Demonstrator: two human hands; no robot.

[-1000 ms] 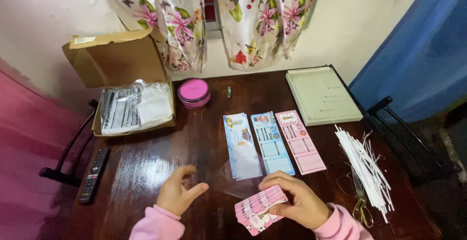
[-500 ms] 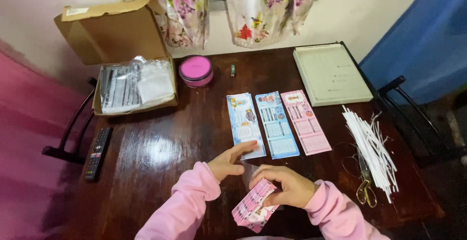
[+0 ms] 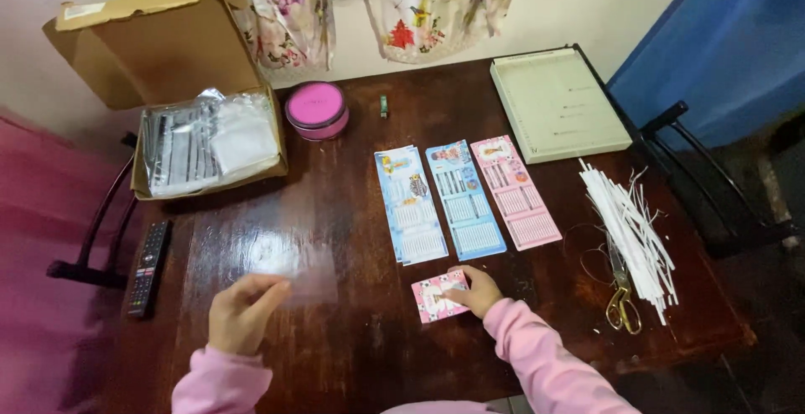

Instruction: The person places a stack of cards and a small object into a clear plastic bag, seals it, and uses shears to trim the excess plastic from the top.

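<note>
left hand (image 3: 241,313) now lifts a clear sleeve (image 3: 289,267); right hand (image 3: 476,291) has pressed pink cards (image 3: 438,296) down.

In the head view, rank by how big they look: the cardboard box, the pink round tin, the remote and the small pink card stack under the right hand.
1. Cardboard box
2. Remote and pink tin: too alike to rank
3. Pink card stack, partly under the right hand

Evidently a home room: floral curtains (image 3: 289,3) along the top, remote control (image 3: 148,267) at left, dark wooden table (image 3: 352,355) at centre.
</note>
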